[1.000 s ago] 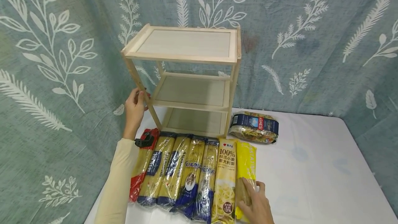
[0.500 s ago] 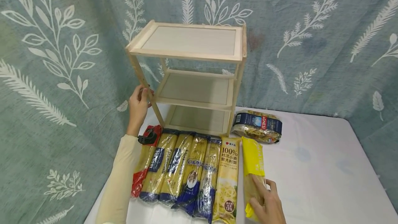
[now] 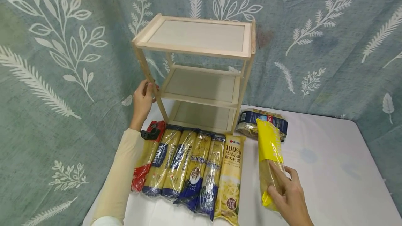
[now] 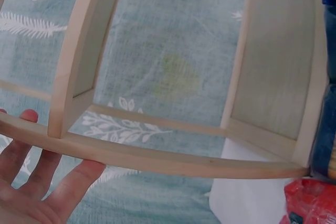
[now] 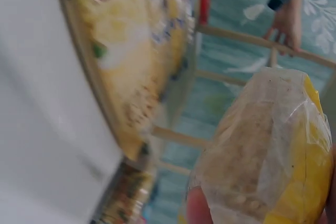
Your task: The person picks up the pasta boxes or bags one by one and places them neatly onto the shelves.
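My left hand [image 3: 143, 97] grips the left front post of a three-tier wooden shelf [image 3: 196, 50]. In the left wrist view the fingers [image 4: 73, 182] lie around that pale post. My right hand [image 3: 290, 193] holds a yellow pasta packet [image 3: 269, 145] by its lower half, tilted and raised off the table. Its clear window end [image 5: 241, 161] fills much of the right wrist view. Left of it, a cream pasta packet [image 3: 230, 170] with Chinese lettering lies on the table.
Several blue-ended spaghetti packs [image 3: 194, 170] and a red-ended pack [image 3: 142, 173] lie side by side before the shelf. An Agnesi pasta bag [image 3: 248, 123] sits right of the shelf, partly behind the yellow packet. A patterned curtain [image 3: 314, 27] hangs behind the white table [image 3: 333, 184].
My right hand has lifted the yellow pasta packet from beside the cream one and moved it rightward. The left hand stays on the shelf post. The head view has shifted slightly.
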`<action>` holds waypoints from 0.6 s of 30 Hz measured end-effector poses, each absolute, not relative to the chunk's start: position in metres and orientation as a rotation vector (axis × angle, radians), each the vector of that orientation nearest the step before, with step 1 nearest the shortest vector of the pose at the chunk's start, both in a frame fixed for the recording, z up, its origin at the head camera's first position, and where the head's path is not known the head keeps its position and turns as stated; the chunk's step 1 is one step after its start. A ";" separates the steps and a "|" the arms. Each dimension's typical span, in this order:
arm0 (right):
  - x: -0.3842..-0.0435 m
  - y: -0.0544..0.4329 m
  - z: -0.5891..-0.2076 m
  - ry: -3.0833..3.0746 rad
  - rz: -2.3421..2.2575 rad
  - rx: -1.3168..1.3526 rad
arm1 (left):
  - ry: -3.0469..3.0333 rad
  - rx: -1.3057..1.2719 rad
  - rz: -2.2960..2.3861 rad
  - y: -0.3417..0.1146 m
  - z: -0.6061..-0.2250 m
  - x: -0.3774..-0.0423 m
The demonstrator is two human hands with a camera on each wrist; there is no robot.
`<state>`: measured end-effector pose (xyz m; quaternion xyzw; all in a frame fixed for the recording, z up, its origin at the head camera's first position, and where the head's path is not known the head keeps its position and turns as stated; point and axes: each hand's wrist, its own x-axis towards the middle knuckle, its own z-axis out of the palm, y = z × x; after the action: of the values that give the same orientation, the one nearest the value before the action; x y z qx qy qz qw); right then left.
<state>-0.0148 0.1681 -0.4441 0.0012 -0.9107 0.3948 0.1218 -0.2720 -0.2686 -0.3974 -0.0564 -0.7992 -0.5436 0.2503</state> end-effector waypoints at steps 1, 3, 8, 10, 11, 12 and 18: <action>-0.016 0.170 -0.440 -2.643 1.148 0.018 | -2.173 -0.157 -1.481 -0.269 -0.397 -0.273; -0.019 0.173 -0.432 -2.603 1.140 0.061 | -2.177 -0.156 -1.477 -0.270 -0.398 -0.274; -0.027 0.180 -0.414 -2.511 1.133 0.156 | -2.188 -0.150 -1.463 -0.272 -0.397 -0.275; -0.030 0.182 -0.406 -2.498 1.130 0.176 | -2.191 -0.153 -1.470 -0.272 -0.397 -0.275; -0.031 0.184 -0.403 -2.498 1.121 0.185 | -2.193 -0.156 -1.478 -0.272 -0.396 -0.274; -0.032 0.185 -0.399 -2.496 1.112 0.194 | -2.196 -0.161 -1.488 -0.272 -0.395 -0.273; -0.040 0.192 -0.379 -2.460 1.078 0.230 | -2.221 -0.221 -1.535 -0.262 -0.376 -0.257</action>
<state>-0.0396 0.1916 -0.3789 0.0830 -0.8900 0.3901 0.2210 -0.2569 -0.2622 -0.3758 -0.0798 -0.8007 -0.5535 0.2147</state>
